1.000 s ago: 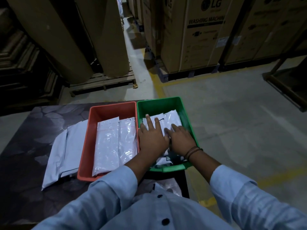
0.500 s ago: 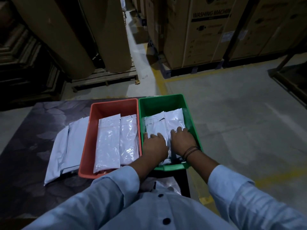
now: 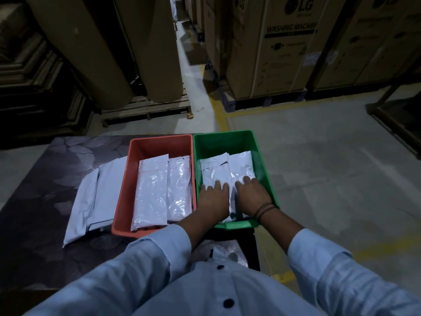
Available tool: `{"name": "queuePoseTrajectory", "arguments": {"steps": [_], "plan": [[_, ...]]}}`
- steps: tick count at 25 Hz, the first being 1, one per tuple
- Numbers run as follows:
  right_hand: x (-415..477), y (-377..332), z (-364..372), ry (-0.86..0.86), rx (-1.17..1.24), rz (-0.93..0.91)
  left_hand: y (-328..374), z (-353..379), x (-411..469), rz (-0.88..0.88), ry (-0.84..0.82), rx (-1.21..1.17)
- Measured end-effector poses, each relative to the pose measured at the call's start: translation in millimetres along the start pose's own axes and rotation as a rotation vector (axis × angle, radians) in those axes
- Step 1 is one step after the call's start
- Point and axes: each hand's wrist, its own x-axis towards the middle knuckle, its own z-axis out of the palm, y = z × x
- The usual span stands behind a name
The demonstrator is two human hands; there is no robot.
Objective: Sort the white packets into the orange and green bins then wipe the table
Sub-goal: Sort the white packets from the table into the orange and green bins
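A: Nearest first?
B: Pale blue sleeves at bottom. One crumpled white packet [image 3: 230, 252] at the table's near edge, just short of the green bin, partly hidden by the shirt.

A: Hands?
B: Both inside the green bin [image 3: 262, 142]. Left hand [image 3: 214, 198] and right hand [image 3: 251, 195] flat, palms down, fingers spread a little, pressing on the stacked packets [image 3: 227, 169]. No grasp visible. Dark bands on right wrist.

A: Packet orientation?
B: Long axes near-to-far in both bins. Green bin: two side by side, flap ends toward far wall. Orange bin [image 3: 159, 144]: two glossy packets [image 3: 159, 190] side by side, same axis, sealed tops at far end, reaching the near wall.

A: Unsorted?
B: Loose pile [image 3: 95, 192] on the table, touching the orange bin's left wall, same long axis, slightly splayed.

A: Bins?
B: Side by side, touching, at the table's right end; green one at the right edge.

A: Surface, room?
B: Table [image 3: 45, 160] dark with leaf pattern. Beyond: grey concrete floor with yellow lines, big brown rolls [image 3: 114, 46] on pallets far left, washing-machine cartons [image 3: 273, 46] far right.
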Motion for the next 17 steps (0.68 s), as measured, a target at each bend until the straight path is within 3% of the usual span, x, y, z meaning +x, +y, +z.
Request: {"name": "queuePoseTrajectory", "arguments": {"steps": [5, 9, 17], "plan": [[-12.8, -14.0, -9.3, 0.171, 0.152, 0.018, -20.0, -23.2, -18.8, 0.025, 0.307, -0.134], [-8.0, -42.6, -27.3, 0.256, 0.222, -0.025, -58.3, -38.7, -49.6, -0.102, 0.522, -0.271], [11.5, -154.3, -63.7, 0.413, 0.314, -0.147, -177.6, -23.1, -117.3, -0.32, 0.571, -0.374]]}}
